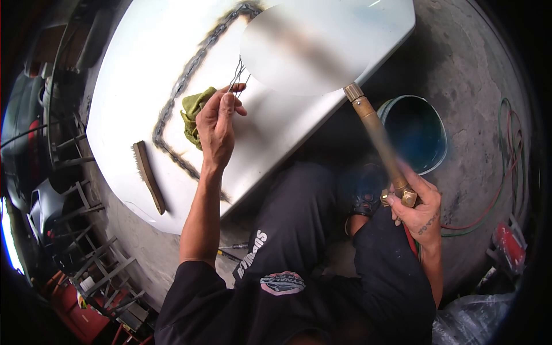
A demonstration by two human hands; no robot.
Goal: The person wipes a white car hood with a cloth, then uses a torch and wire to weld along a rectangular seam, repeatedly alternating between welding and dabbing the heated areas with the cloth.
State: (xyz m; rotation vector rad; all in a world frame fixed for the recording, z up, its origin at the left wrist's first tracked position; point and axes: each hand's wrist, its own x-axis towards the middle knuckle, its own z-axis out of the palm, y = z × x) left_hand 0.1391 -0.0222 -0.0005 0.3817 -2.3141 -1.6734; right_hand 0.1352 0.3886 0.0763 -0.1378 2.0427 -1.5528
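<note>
Head view: the left hand point(217, 118) pinches thin dark wires point(237, 73); the right hand point(418, 204) clasps a tubular brass torch point(376, 135).

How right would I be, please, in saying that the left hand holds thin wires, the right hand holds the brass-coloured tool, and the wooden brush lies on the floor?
Not quite: the head view shows the wooden brush lying on the white panel, not on the floor. The left hand does hold thin wires, and the right hand the brass-coloured tool.
</note>
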